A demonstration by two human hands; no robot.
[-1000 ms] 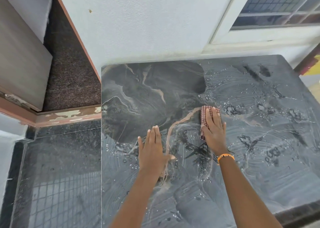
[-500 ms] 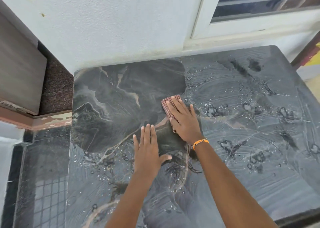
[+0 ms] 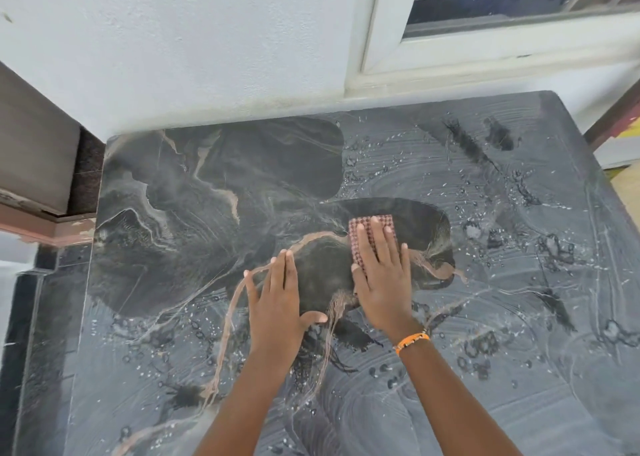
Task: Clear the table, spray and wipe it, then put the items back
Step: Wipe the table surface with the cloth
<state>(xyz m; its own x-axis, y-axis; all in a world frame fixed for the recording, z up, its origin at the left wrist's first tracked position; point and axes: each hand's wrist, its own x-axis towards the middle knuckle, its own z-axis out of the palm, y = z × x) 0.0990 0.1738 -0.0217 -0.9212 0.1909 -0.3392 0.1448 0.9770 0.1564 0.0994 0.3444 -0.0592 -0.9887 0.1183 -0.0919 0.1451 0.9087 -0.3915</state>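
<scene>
Right hand (image 3: 382,282) flat, pressing cloth (image 3: 372,233) mid-bench (image 3: 519,369). Left hand (image 3: 275,303) flat, bracing, holding nothing. Risk: wet droplets right and front get missed; braced palm could skid on slick surface.

A single head-worn wide-angle camera is looking steeply down and forward from above the near edge of the table (image 3: 519,369), close enough that the tabletop is filling most of the frame. Both forearms are entering from the bottom centre, with the left hand (image 3: 277,303) and right hand (image 3: 384,282) lying near the middle. The view is facing the white wall (image 3: 190,46), which is running across the top, with a window (image 3: 519,1) sitting in the upper right corner. Straight lines are bowing toward the frame's edges. No second view is sharing this scene.
</scene>
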